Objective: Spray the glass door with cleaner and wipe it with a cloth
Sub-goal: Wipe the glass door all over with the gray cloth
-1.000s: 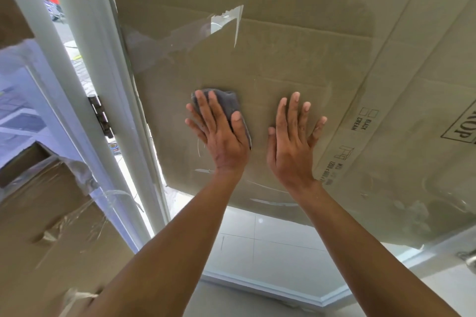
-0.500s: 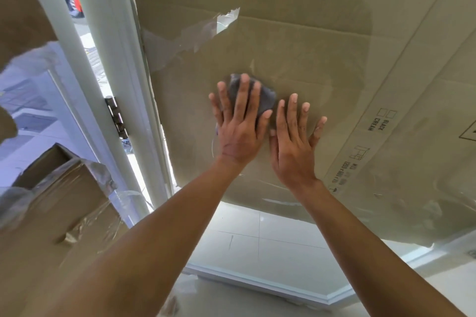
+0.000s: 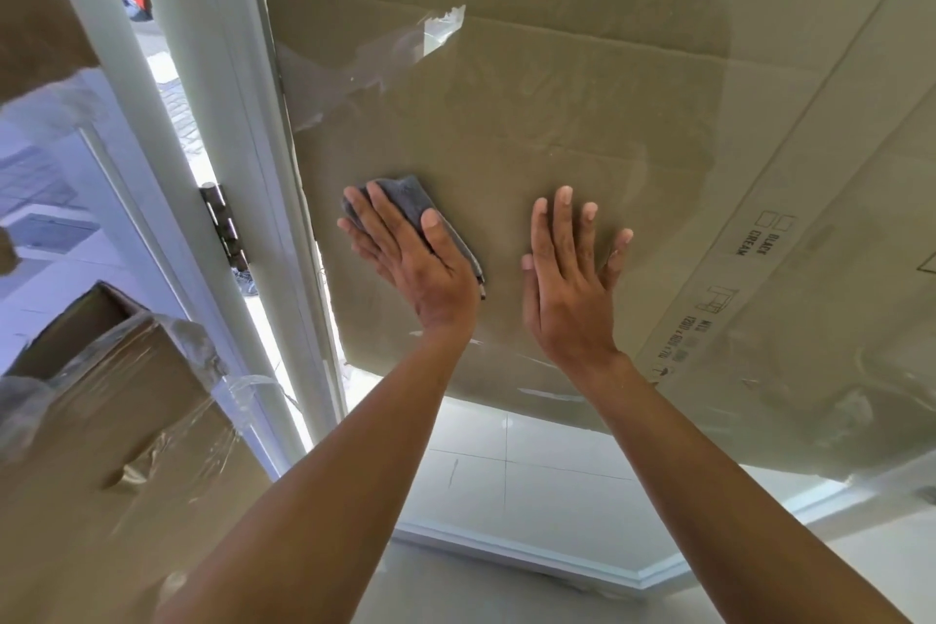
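Note:
The glass door [image 3: 506,117] fills the upper middle of the head view, with brown cardboard taped behind its pane. A folded grey cloth [image 3: 413,203] lies flat on the glass under my left hand [image 3: 415,258], whose fingers are spread and pressing it against the pane. My right hand [image 3: 570,279] rests flat on the glass just to the right, fingers apart, holding nothing. A small gap separates the two hands. No spray bottle is in view.
The white door frame [image 3: 243,167] with a metal hinge [image 3: 225,231] runs down the left. A cardboard box wrapped in plastic film [image 3: 116,385] stands at lower left. White floor tiles [image 3: 506,471] and a white skirting [image 3: 532,552] show below the cardboard.
My left hand slid the cloth right and up beside the right hand, then back left and slightly down. My right hand stayed flat in place.

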The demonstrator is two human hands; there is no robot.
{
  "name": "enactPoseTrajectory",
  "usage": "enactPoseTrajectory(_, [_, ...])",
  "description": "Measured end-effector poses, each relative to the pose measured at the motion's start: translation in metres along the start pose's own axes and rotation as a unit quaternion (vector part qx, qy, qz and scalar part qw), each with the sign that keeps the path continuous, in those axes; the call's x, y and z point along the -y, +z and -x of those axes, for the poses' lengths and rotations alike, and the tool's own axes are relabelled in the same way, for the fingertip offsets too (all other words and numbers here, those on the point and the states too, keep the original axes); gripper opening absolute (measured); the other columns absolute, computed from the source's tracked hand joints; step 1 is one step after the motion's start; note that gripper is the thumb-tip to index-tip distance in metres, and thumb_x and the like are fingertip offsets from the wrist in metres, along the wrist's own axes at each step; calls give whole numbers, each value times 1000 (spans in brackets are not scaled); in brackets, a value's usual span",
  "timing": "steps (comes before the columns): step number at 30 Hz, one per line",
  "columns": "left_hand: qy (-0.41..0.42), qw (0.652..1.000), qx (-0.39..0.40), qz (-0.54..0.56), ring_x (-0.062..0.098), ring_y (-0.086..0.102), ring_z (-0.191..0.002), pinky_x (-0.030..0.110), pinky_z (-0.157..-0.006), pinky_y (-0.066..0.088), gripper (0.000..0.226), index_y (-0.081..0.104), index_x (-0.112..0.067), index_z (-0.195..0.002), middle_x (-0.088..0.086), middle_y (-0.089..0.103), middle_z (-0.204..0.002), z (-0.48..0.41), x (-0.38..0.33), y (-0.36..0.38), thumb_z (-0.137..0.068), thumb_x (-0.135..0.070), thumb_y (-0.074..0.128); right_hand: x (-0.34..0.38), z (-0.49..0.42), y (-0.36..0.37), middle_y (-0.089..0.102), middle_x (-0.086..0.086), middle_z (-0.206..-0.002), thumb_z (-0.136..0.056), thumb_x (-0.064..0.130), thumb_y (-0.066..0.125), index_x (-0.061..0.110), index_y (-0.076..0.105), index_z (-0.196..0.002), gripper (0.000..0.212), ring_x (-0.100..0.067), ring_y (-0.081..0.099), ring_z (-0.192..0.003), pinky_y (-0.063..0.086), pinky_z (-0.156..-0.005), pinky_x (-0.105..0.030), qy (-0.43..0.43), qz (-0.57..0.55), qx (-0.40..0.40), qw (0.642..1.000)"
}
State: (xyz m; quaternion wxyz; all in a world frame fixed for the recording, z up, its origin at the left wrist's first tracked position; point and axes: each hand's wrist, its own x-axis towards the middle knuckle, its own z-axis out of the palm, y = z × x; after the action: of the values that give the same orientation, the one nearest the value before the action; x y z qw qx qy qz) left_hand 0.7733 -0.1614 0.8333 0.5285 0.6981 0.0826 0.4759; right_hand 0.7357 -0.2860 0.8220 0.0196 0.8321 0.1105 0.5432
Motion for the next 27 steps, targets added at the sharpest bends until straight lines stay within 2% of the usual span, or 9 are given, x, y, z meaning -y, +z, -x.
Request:
enactPoseTrajectory(5, [27,998,54,-29,42,1,-147,47,-120,0,63,18,-2,-151,21,14,-159,19,29,-10,-104,-42,19,0,17,2,12,-5,-161,-106,23,37,10,14,-155,56,-23,-3,-151,-6,-118,-53,-10,8,27,1000])
enactPoseTrajectory(9, [88,989,100,-71,58,5,-140,63,-116,6,62,23,3,-147,29,18,-155,30,37,-15,-103,-40,23,8,19,1,12,-7,-160,-106,23,34,8,13,-155,55,-23,-4,-151,-6,-118,-54,11,2,37,999])
enactPoseTrajectory(10, [118,984,106,-82,59,3,-139,67,-114,7,62,24,2,-148,25,14,-157,28,36,-15,-103,-41,23,11,18,0,12,-8,-160,-106,23,35,7,13,-154,56,-22,-5,-151,-6,-118,-54,19,-4,37,999])
enactPoseTrajectory(13, [281,947,119,-103,33,-19,-145,57,-117,-3,58,2,-25,-155,-10,-16,-161,4,21,-10,-104,-44,23,15,12,-2,13,-10,-158,-103,17,44,2,17,-153,59,-20,-9,-150,-7,-118,-52,24,-18,33,999])
enactPoseTrajectory(15, [338,931,87,-106,22,-22,-145,54,-117,-2,57,7,-26,-155,-4,-3,-163,-19,6,-1,-105,-43,29,17,3,-2,15,-11,-158,-101,14,47,1,18,-152,60,-19,-11,-149,-8,-118,-52,20,-26,35,999])
enactPoseTrajectory(17, [318,941,63,-95,20,-18,-146,54,-117,2,53,26,-12,-148,15,26,-154,-31,-3,2,-105,-42,32,23,-7,0,16,-12,-158,-101,13,46,1,18,-152,60,-19,-11,-149,-7,-118,-52,19,-39,31,999])
enactPoseTrajectory(18, [297,949,59,-89,21,-16,-146,54,-117,1,53,29,-8,-145,20,33,-149,-32,-3,2,-104,-42,31,26,-10,2,17,-13,-159,-101,13,47,1,18,-152,60,-19,-11,-149,-7,-118,-53,18,-44,27,999])
enactPoseTrajectory(23, [149,988,-5,-48,50,6,-141,56,-116,3,60,25,5,-144,32,28,-149,-25,18,-3,-105,-39,25,36,-1,13,20,-12,-161,-101,13,48,5,15,-155,63,-21,-5,-150,-4,-118,-54,-1,-31,29,999])
enactPoseTrajectory(27, [115,991,4,-63,54,9,-139,56,-116,3,60,20,4,-146,34,24,-150,-8,59,-11,-105,-40,22,29,26,20,15,-5,-160,-102,17,47,9,12,-156,65,-23,-3,-150,-4,-118,-53,-41,14,48,998])
